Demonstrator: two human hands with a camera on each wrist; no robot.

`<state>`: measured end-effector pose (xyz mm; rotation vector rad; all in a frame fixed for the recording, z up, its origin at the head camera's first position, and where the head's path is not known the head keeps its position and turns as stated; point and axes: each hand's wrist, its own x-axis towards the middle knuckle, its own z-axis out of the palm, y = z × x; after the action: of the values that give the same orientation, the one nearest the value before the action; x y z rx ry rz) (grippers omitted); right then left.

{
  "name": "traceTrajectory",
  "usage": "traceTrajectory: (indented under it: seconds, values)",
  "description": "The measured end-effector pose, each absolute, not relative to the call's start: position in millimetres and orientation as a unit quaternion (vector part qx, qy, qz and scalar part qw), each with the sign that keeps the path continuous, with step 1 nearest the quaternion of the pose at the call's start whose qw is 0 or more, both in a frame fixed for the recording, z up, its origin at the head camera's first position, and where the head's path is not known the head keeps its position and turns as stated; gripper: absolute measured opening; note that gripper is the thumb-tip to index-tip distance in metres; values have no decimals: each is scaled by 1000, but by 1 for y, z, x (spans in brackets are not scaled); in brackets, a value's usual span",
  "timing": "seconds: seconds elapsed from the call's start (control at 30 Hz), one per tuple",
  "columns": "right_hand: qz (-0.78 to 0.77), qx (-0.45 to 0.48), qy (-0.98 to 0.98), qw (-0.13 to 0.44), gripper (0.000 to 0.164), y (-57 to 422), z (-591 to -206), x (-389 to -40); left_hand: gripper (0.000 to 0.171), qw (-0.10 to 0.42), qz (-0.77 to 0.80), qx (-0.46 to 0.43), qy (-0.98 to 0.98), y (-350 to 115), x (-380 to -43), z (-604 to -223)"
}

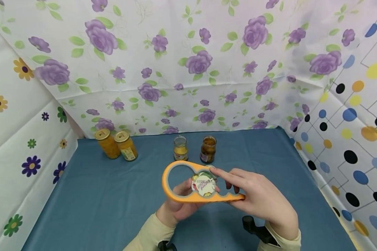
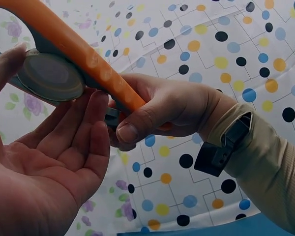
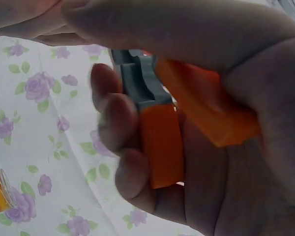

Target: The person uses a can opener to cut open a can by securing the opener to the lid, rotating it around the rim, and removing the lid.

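My right hand (image 1: 257, 191) grips the handles of an orange jar opener (image 1: 191, 198) with a grey ribbed lining. Inside the opener, between its two arms, sits a round jar lid (image 1: 204, 184) with a printed white and green top. From below, my left hand (image 1: 182, 205) holds the lid, thumb at one side of the rim and fingers at the other. The left wrist view shows the lid's underside (image 2: 51, 76) facing the palm. In the right wrist view, fingers curl round the opener's orange handle end (image 3: 162, 142).
Two glass jars without lids, one with yellow contents (image 1: 180, 151) and one with brown (image 1: 208, 150), stand beyond the opener. Two yellow-orange jars with gold lids, one (image 1: 108, 144) beside the other (image 1: 127, 150), stand back left. Patterned cloth walls (image 1: 176, 111) border the blue tablecloth (image 1: 113, 195).
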<state>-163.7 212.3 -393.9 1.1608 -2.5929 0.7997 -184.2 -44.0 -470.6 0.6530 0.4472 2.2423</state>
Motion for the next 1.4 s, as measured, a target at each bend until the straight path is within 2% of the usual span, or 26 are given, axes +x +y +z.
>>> traceTrajectory:
  seconds: [0.27,0.5,0.77,0.9,0.97,1.07,1.23,1.4]
  values:
    - [272,394,-870,120,102,207,-397,-165,51,353,872,263,216,-45,-186,-472]
    - [245,378,-881,142,102,210,-397,-166,46,361,858,261,254,-45,-189,-476]
    - [237,370,-885,151,97,212,-396,-165,47,354,855,263,272,-45,-190,-476]
    - [238,364,-885,165,97,213,-394,-165,55,351,859,221,299,-47,-193,-475]
    - [237,357,-886,176,96,214,-393,-166,58,339,861,195,326,-50,-196,-474]
    - [237,341,-888,195,93,215,-391,-166,54,311,857,168,374,-54,-200,-474]
    - [233,312,-895,220,86,217,-391,-167,39,272,855,172,407,-62,-206,-476]
    - [226,286,-902,230,82,219,-391,-169,36,259,862,174,400,-65,-209,-476]
